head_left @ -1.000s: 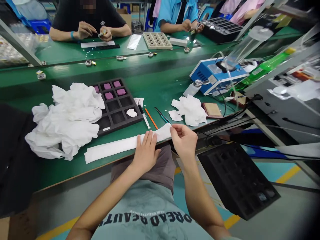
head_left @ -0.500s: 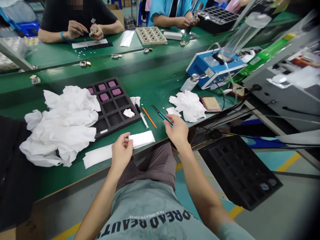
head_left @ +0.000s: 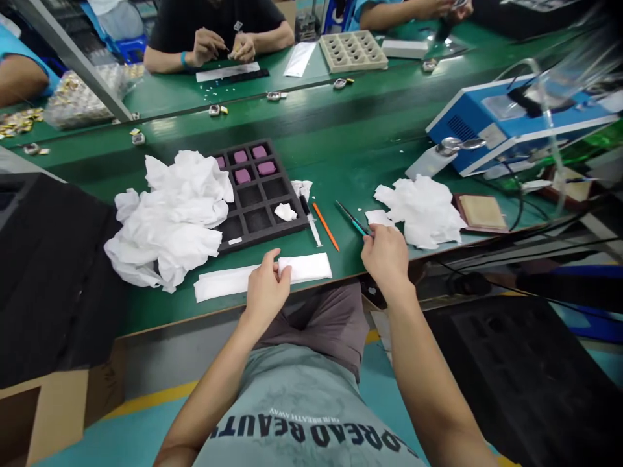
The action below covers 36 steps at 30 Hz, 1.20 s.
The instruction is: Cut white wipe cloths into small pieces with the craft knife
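Note:
A long white cloth strip (head_left: 228, 280) lies along the near edge of the green table (head_left: 350, 149), its right end folded over. My left hand (head_left: 265, 292) pinches that folded end (head_left: 306, 266), fingers closed. My right hand (head_left: 384, 256) is closed on the handle of the teal tweezers (head_left: 353, 217), which lie beside an orange pen (head_left: 325, 235) and a white syringe (head_left: 311, 220). A black foam tray (head_left: 256, 198) with several purple pads sits behind the strip.
A big heap of crumpled white wipes (head_left: 170, 220) lies left of the tray, a smaller heap (head_left: 423, 211) on the right. A blue machine (head_left: 511, 120) stands at the far right. Other people's hands work across the table. A dark tray (head_left: 525, 376) sits low at right.
The strip's right end was folded back under my left hand. My right hand let go of the strip, reached to the tweezers and closed on them. The view swung left.

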### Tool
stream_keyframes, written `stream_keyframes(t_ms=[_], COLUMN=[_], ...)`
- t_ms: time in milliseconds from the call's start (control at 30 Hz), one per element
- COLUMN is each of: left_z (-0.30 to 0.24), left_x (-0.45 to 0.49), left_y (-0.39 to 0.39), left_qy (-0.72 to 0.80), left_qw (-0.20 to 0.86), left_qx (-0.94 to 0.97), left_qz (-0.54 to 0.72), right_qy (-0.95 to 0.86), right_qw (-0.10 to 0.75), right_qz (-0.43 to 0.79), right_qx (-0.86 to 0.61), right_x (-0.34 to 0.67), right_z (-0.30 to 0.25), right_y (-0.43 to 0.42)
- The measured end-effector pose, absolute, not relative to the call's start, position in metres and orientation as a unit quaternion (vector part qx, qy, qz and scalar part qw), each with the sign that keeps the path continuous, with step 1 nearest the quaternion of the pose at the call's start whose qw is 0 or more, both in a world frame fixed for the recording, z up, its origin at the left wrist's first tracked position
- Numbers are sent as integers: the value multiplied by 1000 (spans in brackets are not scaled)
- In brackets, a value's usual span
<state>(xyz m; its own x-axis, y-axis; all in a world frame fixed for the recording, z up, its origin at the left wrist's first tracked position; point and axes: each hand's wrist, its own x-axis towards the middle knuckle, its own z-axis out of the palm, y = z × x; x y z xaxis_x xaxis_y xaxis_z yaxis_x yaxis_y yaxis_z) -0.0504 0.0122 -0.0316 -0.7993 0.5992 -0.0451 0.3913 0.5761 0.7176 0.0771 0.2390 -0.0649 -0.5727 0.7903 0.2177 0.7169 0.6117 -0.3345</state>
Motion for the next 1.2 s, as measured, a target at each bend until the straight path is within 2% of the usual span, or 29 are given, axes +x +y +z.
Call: stream_keyframes(t_ms=[300,367,500,633,800,933,1200], left_z=[-32,-32,-33,-36,-33,-23,-35], left_x=[-52,-52,-55,-58,-55,-52,-57], left_y=[13,14,17,19,22,14,-10], left_qy=[873,875,870,860,832,826,885], left_qw=[148,145,149,147,171,158,94], left_qx=[280,279,282,290,261,236,239], left_qz=[371,369,377,393,459,487,389], right_qy=[-828,-790,-649,-573,-588,-589,-617], right_qw=[283,300,314,282,204,194,212], right_qz=[218,280,482,609,637,638,608], right_qx=[-431,-456,-497,-470,-455,-456,-453], right_x=[115,127,148,168,183,187,184], right_z=[-52,-50,-48,-48,-52,-55,-54], right_y=[226,220,198,161,120,114,123])
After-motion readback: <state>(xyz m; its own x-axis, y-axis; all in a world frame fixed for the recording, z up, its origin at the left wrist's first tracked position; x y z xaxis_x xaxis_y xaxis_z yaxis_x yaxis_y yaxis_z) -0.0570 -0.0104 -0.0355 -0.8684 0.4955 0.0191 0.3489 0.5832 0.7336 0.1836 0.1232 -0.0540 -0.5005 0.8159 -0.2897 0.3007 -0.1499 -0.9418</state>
